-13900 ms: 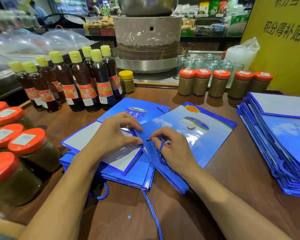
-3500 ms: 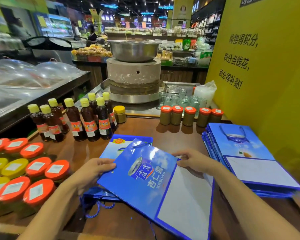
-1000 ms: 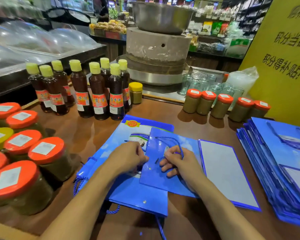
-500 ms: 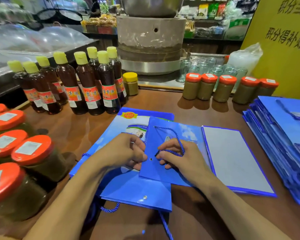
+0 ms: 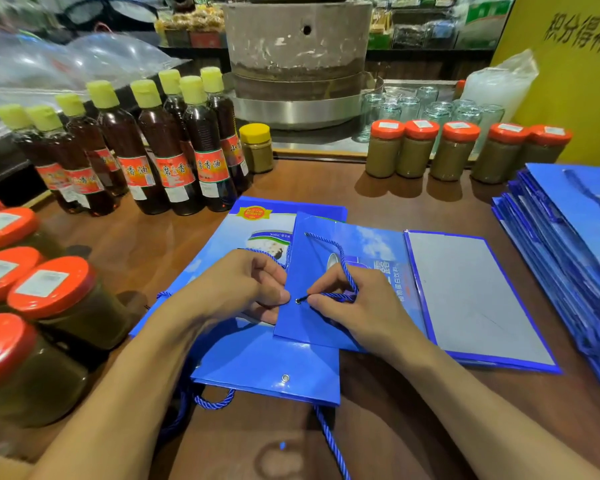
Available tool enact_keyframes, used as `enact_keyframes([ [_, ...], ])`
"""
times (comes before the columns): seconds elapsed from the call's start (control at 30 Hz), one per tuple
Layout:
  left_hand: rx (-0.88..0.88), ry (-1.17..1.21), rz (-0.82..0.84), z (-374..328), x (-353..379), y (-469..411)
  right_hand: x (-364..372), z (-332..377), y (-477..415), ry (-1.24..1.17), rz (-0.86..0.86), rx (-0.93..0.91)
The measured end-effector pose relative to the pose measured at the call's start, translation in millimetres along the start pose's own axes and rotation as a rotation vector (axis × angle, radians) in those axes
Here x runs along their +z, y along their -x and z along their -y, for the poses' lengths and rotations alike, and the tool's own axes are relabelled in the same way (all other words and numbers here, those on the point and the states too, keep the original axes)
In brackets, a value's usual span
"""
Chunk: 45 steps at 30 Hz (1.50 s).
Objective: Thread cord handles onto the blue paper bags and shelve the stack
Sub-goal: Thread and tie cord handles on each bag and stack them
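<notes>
A flat blue paper bag [image 5: 388, 258] lies in the middle of the wooden counter on top of a small pile of corded blue bags [image 5: 257, 362]. My right hand [image 5: 357, 306] pinches the black tip of a blue twisted cord [image 5: 343, 261] and holds it at the metal eyelet [image 5: 298, 301] near the bag's left edge. The cord loops up over the bag from there. My left hand [image 5: 243, 285] grips that left edge, thumb beside the eyelet.
A thick stack of flat blue bags [image 5: 568, 258] sits at the right. Dark sauce bottles [image 5: 160, 150] stand at the back left, orange-lidded jars [image 5: 42, 306] at the left edge, more jars [image 5: 454, 150] along the back. Cord handles [image 5: 329, 441] trail off the pile toward me.
My right hand has brought the cord tip left to the eyelet. My left hand stays on the bag's edge. The view has moved closer.
</notes>
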<state>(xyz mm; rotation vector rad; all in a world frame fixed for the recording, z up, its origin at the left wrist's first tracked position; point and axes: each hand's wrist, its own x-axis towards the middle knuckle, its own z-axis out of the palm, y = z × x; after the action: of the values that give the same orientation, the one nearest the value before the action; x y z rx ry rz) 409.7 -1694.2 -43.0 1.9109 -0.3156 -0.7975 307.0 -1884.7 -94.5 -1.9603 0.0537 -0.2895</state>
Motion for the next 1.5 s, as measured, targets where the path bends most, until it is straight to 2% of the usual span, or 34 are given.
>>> enact_keyframes([
  [0.4, -0.002, 0.035, -0.005, -1, -1, 1, -2, 1, -1, 0.012, 0.018, -0.004],
  [0.57, 0.068, 0.100, 0.011, 0, -2, 3, 0, -1, -1, -0.023, -0.014, 0.014],
  [0.67, 0.100, 0.031, 0.008, 4, -2, -1, 1, -2, -2, -0.031, -0.025, 0.021],
  [0.8, 0.085, 0.000, 0.057, 6, 0, -1, -1, -1, -1, -0.093, 0.024, 0.046],
  [1.0, 0.197, -0.044, 0.153, 1, 1, 5, 0, 1, -2, -0.140, 0.035, 0.009],
  [1.23, 0.116, 0.006, 0.006, 4, 6, -2, -3, -3, -4, -0.069, 0.082, -0.016],
  [1.5, 0.131, -0.044, 0.030, 4, 8, -1, -5, -2, -4, 0.040, 0.144, -0.034],
])
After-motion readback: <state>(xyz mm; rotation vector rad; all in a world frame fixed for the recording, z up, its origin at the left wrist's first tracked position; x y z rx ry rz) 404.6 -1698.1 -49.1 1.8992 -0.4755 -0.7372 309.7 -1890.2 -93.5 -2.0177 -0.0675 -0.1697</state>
